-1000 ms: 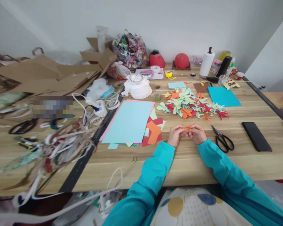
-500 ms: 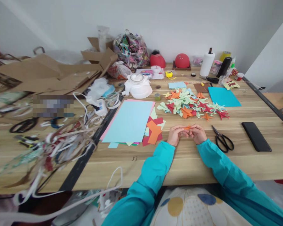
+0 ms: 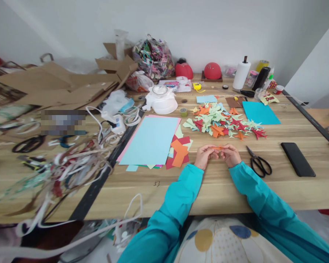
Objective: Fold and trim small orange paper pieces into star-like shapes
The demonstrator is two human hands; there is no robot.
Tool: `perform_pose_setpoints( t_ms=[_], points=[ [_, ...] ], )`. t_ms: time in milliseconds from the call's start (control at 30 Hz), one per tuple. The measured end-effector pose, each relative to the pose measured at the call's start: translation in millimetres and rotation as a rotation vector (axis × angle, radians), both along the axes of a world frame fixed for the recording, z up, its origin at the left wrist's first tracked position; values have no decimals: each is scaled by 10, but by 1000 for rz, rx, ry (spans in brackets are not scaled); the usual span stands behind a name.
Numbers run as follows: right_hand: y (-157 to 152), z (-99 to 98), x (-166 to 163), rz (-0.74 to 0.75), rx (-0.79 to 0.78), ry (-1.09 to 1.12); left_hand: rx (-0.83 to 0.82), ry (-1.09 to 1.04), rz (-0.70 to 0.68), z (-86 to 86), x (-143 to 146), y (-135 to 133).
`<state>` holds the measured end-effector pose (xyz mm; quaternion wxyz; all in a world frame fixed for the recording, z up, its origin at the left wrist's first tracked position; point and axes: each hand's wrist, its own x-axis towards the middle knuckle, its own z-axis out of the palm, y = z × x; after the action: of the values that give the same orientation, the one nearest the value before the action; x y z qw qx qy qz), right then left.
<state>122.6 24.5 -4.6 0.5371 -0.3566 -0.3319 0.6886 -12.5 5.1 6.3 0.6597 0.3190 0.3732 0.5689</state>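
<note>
My left hand (image 3: pixel 205 156) and my right hand (image 3: pixel 231 155) meet over the wooden table (image 3: pixel 276 182), both pinched on a small orange folded paper piece (image 3: pixel 218 148) held between the fingertips. Just beyond them lies a pile of folded paper shapes (image 3: pixel 224 125) in green, orange and red. Left of my hands sits a stack of coloured paper sheets (image 3: pixel 150 140) with a light blue sheet on top, and small orange and red squares (image 3: pixel 178 153) at its edge. Black scissors (image 3: pixel 259 163) lie right of my right hand.
A black phone (image 3: pixel 297 159) lies at the right. A teal sheet (image 3: pixel 259 112), a paper towel roll (image 3: pixel 240 74), red domes (image 3: pixel 212 70), a white pot (image 3: pixel 161 100) and a bag of scraps (image 3: pixel 152 58) stand farther back. Cardboard (image 3: pixel 57 87) and tangled strips (image 3: pixel 71 171) cover the left.
The hands stay in place with the orange piece; the fingers shift slightly on it. The view drifts a little.
</note>
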Motion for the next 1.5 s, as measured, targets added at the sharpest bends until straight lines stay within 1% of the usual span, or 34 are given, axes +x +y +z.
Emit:
perform_pose_setpoints(
  t_ms=[133, 467, 667, 933, 1067, 1167, 1267, 1367, 1433, 1500],
  points=[
    [-6, 7, -4, 6, 0, -6, 7, -18, 26, 5, 8, 0],
    [0, -20, -10, 7, -12, -18, -37, -66, 52, -6, 4, 13],
    [8, -9, 2, 0, -28, -16, -48, -107, -8, -23, -18, 22],
    [14, -22, 13, -10, -37, 2, 11, -128, -90, -36, -62, 23],
    [22, -21, 11, -25, -42, 12, 29, -118, -89, -65, -58, 34],
    [25, -21, 13, -23, -42, 18, 49, -79, -36, -91, -23, 22],
    [25, -23, 18, -17, -11, 11, 94, 32, 44, -80, 28, -32],
    [22, -20, 19, -15, 29, 6, 180, 164, 34, -42, 76, -105],
    [19, -19, 19, -13, 52, 2, 194, 216, 8, -25, 99, -139],
    [15, -23, 18, -10, 74, -8, 188, 243, 30, -24, 113, -150]
  ],
)
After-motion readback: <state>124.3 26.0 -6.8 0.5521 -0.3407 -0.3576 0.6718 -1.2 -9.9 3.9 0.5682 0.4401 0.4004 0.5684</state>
